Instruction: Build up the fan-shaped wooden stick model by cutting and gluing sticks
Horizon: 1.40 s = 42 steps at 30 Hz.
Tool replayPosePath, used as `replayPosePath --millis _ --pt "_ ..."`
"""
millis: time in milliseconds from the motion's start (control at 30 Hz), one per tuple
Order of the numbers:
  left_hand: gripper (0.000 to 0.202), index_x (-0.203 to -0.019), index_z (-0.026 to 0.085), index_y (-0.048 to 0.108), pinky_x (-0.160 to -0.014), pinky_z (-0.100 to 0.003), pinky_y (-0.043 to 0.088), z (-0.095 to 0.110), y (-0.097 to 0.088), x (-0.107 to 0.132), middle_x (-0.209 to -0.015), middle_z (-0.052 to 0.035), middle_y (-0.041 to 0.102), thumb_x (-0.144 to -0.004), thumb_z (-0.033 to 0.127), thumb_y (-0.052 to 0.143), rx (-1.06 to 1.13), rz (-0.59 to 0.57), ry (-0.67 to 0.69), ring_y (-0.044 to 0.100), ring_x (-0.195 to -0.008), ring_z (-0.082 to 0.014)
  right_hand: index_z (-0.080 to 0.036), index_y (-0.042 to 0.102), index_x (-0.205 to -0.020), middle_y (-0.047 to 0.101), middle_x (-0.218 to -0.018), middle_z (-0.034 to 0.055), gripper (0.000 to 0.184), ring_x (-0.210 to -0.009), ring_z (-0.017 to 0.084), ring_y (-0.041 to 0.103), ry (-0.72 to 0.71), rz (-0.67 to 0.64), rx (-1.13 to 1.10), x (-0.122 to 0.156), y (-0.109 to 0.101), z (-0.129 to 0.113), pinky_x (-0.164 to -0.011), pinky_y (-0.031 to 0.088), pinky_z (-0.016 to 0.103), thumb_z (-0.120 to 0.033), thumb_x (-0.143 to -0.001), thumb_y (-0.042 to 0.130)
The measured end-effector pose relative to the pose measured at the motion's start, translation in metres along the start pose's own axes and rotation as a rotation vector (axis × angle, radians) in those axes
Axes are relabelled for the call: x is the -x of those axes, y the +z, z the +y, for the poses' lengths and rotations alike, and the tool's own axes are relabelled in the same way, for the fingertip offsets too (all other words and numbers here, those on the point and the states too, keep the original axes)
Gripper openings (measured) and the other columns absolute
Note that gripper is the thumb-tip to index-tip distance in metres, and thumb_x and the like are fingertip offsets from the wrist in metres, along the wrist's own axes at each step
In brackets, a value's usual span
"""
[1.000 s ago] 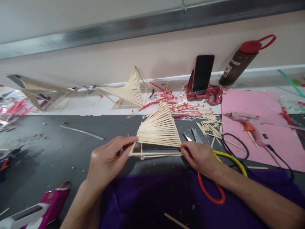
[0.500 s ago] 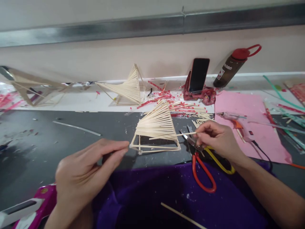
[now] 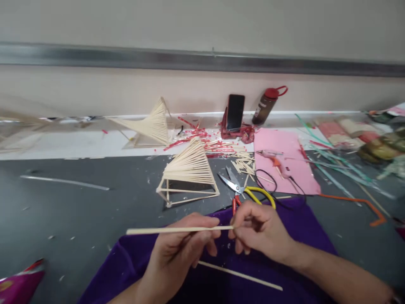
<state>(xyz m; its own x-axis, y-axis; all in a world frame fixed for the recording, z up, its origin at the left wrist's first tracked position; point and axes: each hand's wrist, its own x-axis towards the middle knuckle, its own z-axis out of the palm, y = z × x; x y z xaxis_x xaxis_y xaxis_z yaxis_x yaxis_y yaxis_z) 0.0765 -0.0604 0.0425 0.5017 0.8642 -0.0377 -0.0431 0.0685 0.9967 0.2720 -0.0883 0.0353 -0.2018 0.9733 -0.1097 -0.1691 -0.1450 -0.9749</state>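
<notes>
A pale thin wooden stick [image 3: 148, 231] lies nearly level across both hands above the purple cloth [image 3: 136, 257]. My left hand [image 3: 177, 253] pinches it between thumb and fingers, its thicker-looking end sticking out to the left. At the stick's right end, my right hand [image 3: 265, 234] is closed on the tip. Below them a second wooden stick [image 3: 243, 276] rests on the cloth. Just beyond my hands stands a twisted fan-like model of sticks [image 3: 190, 169] on a stick frame. Scissors [image 3: 237, 189] with red and yellow handles lie behind my right hand, which partly hides the red handle.
A similar stick model [image 3: 155, 126] stands further back. Short cut sticks [image 3: 243, 164] and red-wrapped pieces lie near a propped phone [image 3: 236, 112] and a bottle [image 3: 265, 107]. On pink paper [image 3: 297, 145] rests a glue gun [image 3: 275, 161]. Clear strips [image 3: 65, 180] lie left.
My right hand has come down and towards me with the stick, away from the model. My left hand has moved right, off the model's corner, and now pinches the stick. The view has shifted.
</notes>
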Motion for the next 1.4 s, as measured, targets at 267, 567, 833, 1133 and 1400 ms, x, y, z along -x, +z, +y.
replayPosePath --millis 267,567,833,1133,1400 --pt "0.017 -0.08 0.017 0.07 -0.039 -0.014 0.036 0.003 -0.005 -0.007 -0.072 -0.0049 0.065 -0.079 0.031 0.062 -0.079 0.009 -0.031 0.051 -0.048 -0.007 -0.017 0.057 -0.074 0.067 -0.069 0.0018 0.007 -0.051 0.01 0.061 -0.005 0.101 0.285 0.006 -0.024 0.012 -0.043 0.044 0.017 -0.023 -0.077 0.058" --pt "0.021 -0.077 0.016 0.066 -0.043 -0.015 0.037 0.011 0.0 -0.006 -0.069 -0.0025 0.064 -0.08 0.035 0.059 -0.174 -0.122 -0.102 0.054 -0.05 -0.0078 -0.018 0.066 -0.084 0.069 -0.089 0.008 0.022 -0.076 0.02 0.062 -0.098 0.869 1.15 -0.011 -0.205 0.004 -0.07 0.045 0.033 -0.027 -0.078 0.047" --pt "0.023 -0.077 0.016 0.066 -0.051 -0.02 0.043 0.008 0.005 -0.006 -0.066 -0.0015 0.061 -0.079 0.038 0.057 -0.261 -0.152 -0.122 0.055 -0.052 -0.0104 -0.02 0.065 -0.1 0.068 -0.096 0.0064 0.026 -0.077 0.018 0.063 -0.107 0.833 1.379 -0.017 -0.218 0.033 -0.069 0.044 0.029 -0.03 -0.084 0.047" --pt "0.024 -0.078 0.016 0.066 -0.051 -0.02 0.042 0.002 0.003 -0.011 -0.067 -0.002 0.063 -0.078 0.039 0.057 -0.269 -0.148 -0.168 0.055 -0.052 -0.0106 -0.016 0.063 -0.101 0.064 -0.096 0.0104 0.026 -0.085 0.021 0.059 -0.116 0.775 1.587 -0.013 -0.21 0.041 -0.073 0.042 0.029 -0.033 -0.086 0.05" --pt "0.024 -0.079 0.015 0.066 -0.053 -0.02 0.042 -0.001 0.004 -0.017 -0.066 -0.0021 0.063 -0.078 0.038 0.059 -0.235 -0.131 -0.22 0.055 -0.053 -0.0105 -0.015 0.062 -0.1 0.063 -0.1 0.0125 0.025 -0.091 0.023 0.056 -0.06 0.707 1.688 -0.013 -0.205 0.034 -0.076 0.04 0.03 -0.031 -0.088 0.046"
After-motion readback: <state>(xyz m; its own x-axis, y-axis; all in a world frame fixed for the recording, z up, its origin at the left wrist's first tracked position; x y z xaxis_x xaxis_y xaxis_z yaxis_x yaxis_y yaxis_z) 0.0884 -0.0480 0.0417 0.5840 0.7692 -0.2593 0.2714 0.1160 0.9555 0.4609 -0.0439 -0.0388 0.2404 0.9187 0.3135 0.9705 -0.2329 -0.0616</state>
